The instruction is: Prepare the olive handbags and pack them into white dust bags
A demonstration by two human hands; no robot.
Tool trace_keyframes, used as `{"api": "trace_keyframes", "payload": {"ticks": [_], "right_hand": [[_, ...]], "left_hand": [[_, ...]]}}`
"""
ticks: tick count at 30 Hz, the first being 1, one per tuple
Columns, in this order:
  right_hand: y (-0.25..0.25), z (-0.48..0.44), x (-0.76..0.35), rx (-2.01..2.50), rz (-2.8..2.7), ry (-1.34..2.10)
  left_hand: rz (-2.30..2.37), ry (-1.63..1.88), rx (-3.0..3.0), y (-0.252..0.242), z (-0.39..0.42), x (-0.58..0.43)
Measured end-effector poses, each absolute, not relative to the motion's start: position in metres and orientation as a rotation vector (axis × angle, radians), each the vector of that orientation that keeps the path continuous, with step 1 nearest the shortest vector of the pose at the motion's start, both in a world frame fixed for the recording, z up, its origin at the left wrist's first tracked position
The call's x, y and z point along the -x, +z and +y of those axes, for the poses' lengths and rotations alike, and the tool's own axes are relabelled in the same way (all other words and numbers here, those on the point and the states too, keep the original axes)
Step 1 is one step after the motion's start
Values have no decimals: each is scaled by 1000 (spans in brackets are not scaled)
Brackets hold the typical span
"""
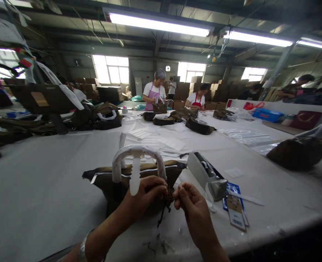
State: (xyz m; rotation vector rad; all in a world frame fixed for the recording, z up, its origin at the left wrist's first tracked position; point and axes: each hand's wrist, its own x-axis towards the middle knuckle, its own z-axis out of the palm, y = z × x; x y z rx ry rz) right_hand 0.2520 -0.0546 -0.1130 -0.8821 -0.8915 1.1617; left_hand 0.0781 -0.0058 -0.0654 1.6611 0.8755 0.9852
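An olive-brown handbag (147, 169) with a silver zip stands upright on the table in front of me. White wrapping covers its raised handles (120, 160), and a notched white strip (135, 176) hangs down from them. At the right handle's base dangles a small brown patterned pouch (168, 198) with dark cords. My left hand (150, 191) is closed, its thumb and fingers pinching at the pouch's upper left edge. Just right of the pouch, my right hand (189, 198) is closed in a pinch; whatever it holds is too small to make out.
A grey tape dispenser (207, 176) stands right of the bag. Beside it lie paper tags (236, 211) on a blue packet (233, 189). More bags (199, 125) and white sheets (150, 136) cover the table's far part. Two people in aprons (154, 91) work across the table.
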Motion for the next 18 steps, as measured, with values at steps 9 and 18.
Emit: {"api": "trace_keyframes", "payload": {"ticks": [9,18], "right_hand": [[-109,-56,-246,944,-990,1058],[-114,-57,-242,871,-883,1208]], "left_hand": [[832,968,-2061,-60,-12,-78],[880,949,-2076,-58,-16,-79]]}}
